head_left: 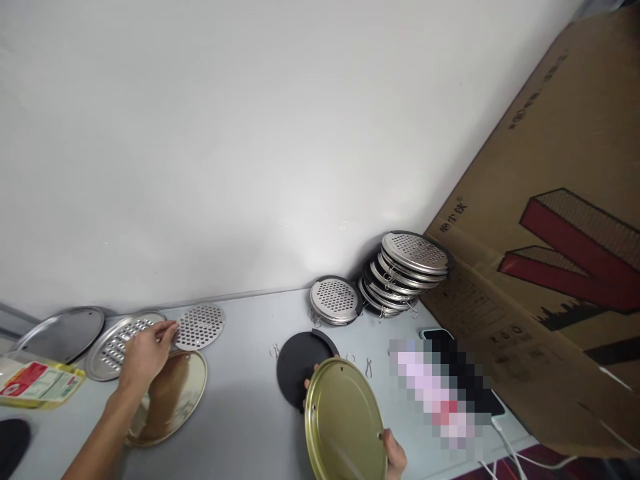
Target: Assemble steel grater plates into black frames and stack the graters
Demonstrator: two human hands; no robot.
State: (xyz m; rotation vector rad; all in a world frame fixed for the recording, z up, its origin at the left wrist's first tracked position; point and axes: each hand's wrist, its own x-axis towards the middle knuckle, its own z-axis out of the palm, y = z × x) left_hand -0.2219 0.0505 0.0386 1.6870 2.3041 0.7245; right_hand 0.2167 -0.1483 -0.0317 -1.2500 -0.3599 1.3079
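White wall [250, 133] backs a grey worktop [240, 420]. The left hand [144, 352] has fingers bunched at the edge of a round, perforated silver metal disc [201, 327], grip unclear. Just behind the right hand's [395, 455] fingers lies a round black plate [300, 367]; they clamp a round olive-gold metal lid [345, 423].

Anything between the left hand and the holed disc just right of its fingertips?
Nothing visible: the left hand has its fingertips at the left edge of the holed disc, though whether they touch is unclear. The gold plate on the table lies on the near side, not between.
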